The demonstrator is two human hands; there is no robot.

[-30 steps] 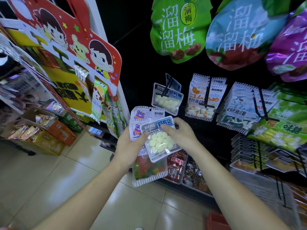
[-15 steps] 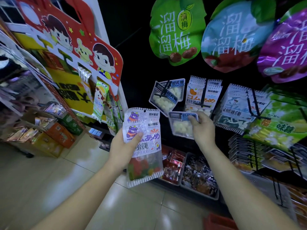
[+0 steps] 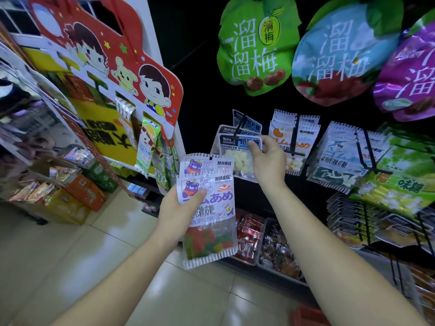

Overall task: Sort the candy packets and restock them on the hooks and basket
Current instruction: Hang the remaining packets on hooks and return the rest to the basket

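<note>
My left hand (image 3: 175, 214) grips two gummy candy packets (image 3: 208, 208) with purple bear labels, one behind the other, held upright in front of the rack. My right hand (image 3: 268, 161) pinches the top of a milk tablet packet (image 3: 237, 147) with white tablets inside, right at the black hook (image 3: 240, 124) where like packets hang. Whether the packet's hole is over the hook is hidden by the packets in front.
Further hooks to the right carry orange-label gummy packets (image 3: 296, 137), shark-label packets (image 3: 341, 156) and green candy bags (image 3: 404, 175). Grey baskets (image 3: 261, 262) of wrapped sweets sit below. A red cartoon display stand (image 3: 131, 74) stands left. Big plum bags (image 3: 256, 43) hang overhead.
My right hand took the milk tablet packet off the stack in my left hand and raised it up to the hook. My left hand stayed, still holding the bear packets.
</note>
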